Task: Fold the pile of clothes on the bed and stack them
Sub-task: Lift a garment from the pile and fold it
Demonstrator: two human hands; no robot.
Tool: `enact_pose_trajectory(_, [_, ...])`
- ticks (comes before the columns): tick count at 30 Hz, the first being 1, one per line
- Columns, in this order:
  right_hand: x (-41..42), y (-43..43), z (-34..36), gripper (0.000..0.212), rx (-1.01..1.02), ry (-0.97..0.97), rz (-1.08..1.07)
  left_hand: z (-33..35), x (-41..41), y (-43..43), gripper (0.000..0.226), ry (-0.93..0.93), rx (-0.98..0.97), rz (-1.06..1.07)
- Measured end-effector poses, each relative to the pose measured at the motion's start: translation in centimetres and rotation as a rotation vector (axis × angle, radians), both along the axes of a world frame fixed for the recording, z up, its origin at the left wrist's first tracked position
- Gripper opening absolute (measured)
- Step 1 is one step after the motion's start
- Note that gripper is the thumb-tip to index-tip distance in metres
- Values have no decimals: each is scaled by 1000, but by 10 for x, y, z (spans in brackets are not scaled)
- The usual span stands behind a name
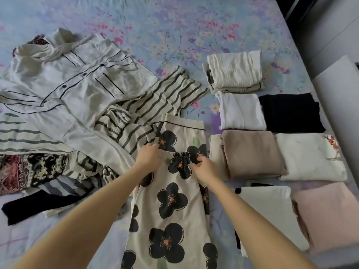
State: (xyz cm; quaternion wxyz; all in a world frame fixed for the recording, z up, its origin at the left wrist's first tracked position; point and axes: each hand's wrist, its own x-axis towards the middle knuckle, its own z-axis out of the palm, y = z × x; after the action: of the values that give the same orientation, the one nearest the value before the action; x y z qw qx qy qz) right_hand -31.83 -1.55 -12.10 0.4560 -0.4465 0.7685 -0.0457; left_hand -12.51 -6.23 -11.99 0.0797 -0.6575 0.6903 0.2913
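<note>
A cream garment with big black flowers lies lengthwise on the bed in front of me. My left hand and my right hand both pinch its gathered elastic waistband near the middle of the view. To the left spreads the unfolded pile: a cream shirt with dark piping, a striped cream garment, a dark patterned cloth and a black piece. On the right lie several folded clothes, among them a cream stack, a white one, a black one and a tan one.
The bed has a pale blue floral sheet. More folded pieces lie at the near right: white with a red print, cream, pink. The bed's right edge meets a grey floor and a white object.
</note>
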Motion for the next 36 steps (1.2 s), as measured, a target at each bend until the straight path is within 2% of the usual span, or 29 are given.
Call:
enact_pose_trajectory(4, [1,-25,-37,56,115,-106,-53,-25,-2,-28,29,-67,241,-56])
enact_pose_trajectory(6, [1,-29,-50,44,159,-163,-40,-29,-2,-35,23,-125,346,-93])
enact_pose_trajectory(8, [2,-27,-52,18,175,-239,-21,-25,-1,-38,22,-137,447,-89])
enact_pose_trajectory(9, [0,-26,-49,8,171,-274,-16,-22,0,-42,22,-115,490,-82])
enact_pose_trajectory(11, [-8,-26,-33,7,124,-301,-31,-11,2,-51,21,-8,553,-53])
enact_pose_trajectory(13, [-18,-29,-9,8,65,-306,-79,5,3,-61,17,177,593,-13])
enact_pose_trajectory(15, [-28,-44,12,10,-31,-293,-123,22,-1,-73,19,346,552,50])
enact_pose_trajectory(17, [-32,-72,19,8,-104,-240,-156,27,-10,-95,23,403,373,112])
enact_pose_trajectory(20, [-29,-118,-5,12,-125,-140,-211,7,-23,-126,35,384,154,167])
enact_pose_trajectory(24, [-19,-127,-41,28,-65,-5,-169,-23,-32,-121,43,324,125,269])
enact_pose_trajectory(26, [-17,-110,-39,31,-124,54,-124,-23,-28,-101,44,282,9,283])
enact_pose_trajectory(29, [-13,-62,-18,38,-438,292,111,-13,-12,-54,38,166,-314,107])
enact_pose_trajectory(31, [-9,-15,-11,30,-641,358,303,-9,-1,-8,29,177,-423,-125])
enact_pose_trajectory(33, [-6,44,-14,14,-701,282,502,-9,10,49,23,233,-406,-377])
enact_pose_trajectory(36, [-9,131,-31,9,-649,188,821,-15,26,135,26,230,-223,-691])
